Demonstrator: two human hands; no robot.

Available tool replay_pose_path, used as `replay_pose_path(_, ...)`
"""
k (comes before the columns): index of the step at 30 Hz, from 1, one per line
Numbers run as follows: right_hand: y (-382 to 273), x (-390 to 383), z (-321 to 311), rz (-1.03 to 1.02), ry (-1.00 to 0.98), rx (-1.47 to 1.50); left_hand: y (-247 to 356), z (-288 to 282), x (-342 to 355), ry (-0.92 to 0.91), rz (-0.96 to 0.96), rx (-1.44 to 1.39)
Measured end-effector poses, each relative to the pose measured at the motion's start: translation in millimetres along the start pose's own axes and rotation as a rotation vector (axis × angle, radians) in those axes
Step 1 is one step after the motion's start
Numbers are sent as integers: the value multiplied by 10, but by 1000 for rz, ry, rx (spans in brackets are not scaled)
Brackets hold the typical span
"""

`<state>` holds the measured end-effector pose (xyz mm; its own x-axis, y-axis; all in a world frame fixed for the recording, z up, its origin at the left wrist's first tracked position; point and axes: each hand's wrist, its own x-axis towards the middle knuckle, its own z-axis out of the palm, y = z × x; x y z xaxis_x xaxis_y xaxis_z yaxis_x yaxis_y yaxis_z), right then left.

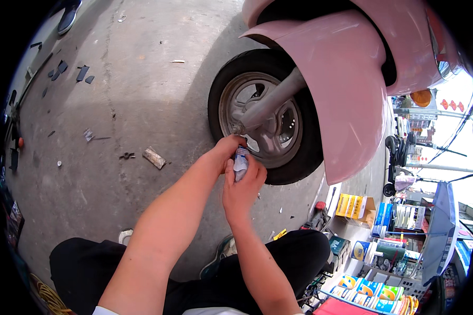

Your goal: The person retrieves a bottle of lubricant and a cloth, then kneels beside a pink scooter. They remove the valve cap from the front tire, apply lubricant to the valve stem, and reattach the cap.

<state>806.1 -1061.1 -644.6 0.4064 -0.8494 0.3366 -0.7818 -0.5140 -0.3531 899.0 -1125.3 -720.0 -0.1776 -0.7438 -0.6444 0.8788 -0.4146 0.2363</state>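
Note:
My right hand [245, 189] is closed around a small, crumpled white-and-blue tube or packet [240, 165], held up beside the wheel. Just above it my left hand [229, 149] is bent inward with its fingers pinched together at the tube's upper end, close to the wheel rim. What those fingertips grip is hidden. Both hands are in front of the front wheel [223, 89] of a pink scooter, below the axle nut [237, 128]. A grey fork arm [270, 105] runs from the axle up under the pink front fender [336, 79].
On the concrete floor lie a crumpled wrapper roll [154, 157], a small dark metal piece [126, 156] and dark scraps [82, 73]. At the right stand a yellow carton [351, 206], stacked colourful containers [370, 289] and a folded umbrella [440, 231]. Someone's shoe [69, 17] shows top left.

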Motion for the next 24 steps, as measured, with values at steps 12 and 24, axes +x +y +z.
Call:
replay_pose_path(12, -115, 330, -238, -36, -128, -79, 65, 27, -189, -94, -97, -424)
replay_pose_path(24, 79, 560, 136, 145, -226, -31, 34, -1, -7, -119, -120, -285)
